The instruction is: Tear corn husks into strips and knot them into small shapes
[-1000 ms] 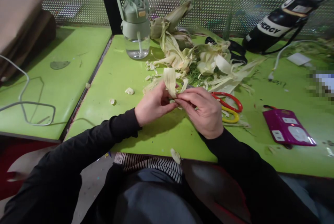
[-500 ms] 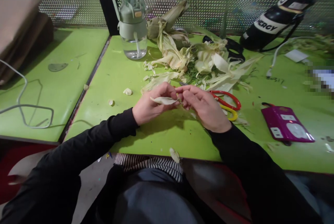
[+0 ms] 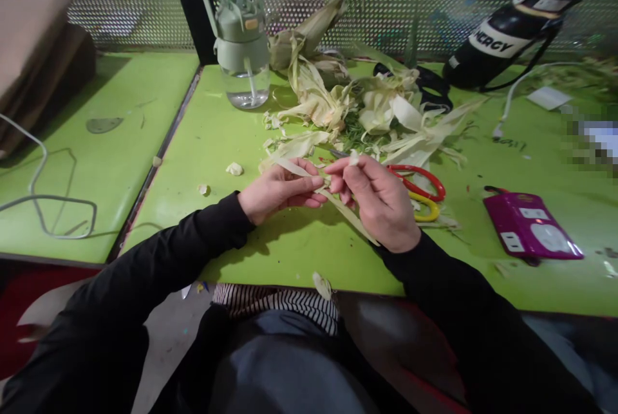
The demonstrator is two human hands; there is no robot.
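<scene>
Clearly, the work stands somewhere in its middle, as I judge it; one long pale strip of husk (image 3: 355, 221) is already separate from the heap, and it lies across the left hand (image 3: 284, 190), pinched there between thumb and fingers; its one end sticks out past the forefinger, and the other end slants down over the green table (image 3: 290, 256), beside the right hand (image 3: 383, 201). That hand has bent fingers and seems to pinch a small pale piece (image 3: 354, 158) between thumb and forefinger; whether it also touches the strip, I cannot tell. What looks done is little: this strip is narrow, and several scraps (image 3: 234, 169) lie loose on the table; what seems left is much more, because a heap of dry husks (image 3: 318, 102) rests unhandled behind the hands, between the clear bottle (image 3: 241, 56) and the black flask (image 3: 497, 40); the scissors (image 3: 441, 186), with red and yellow handles, lie just beside the right hand, and nobody holds them.
</scene>
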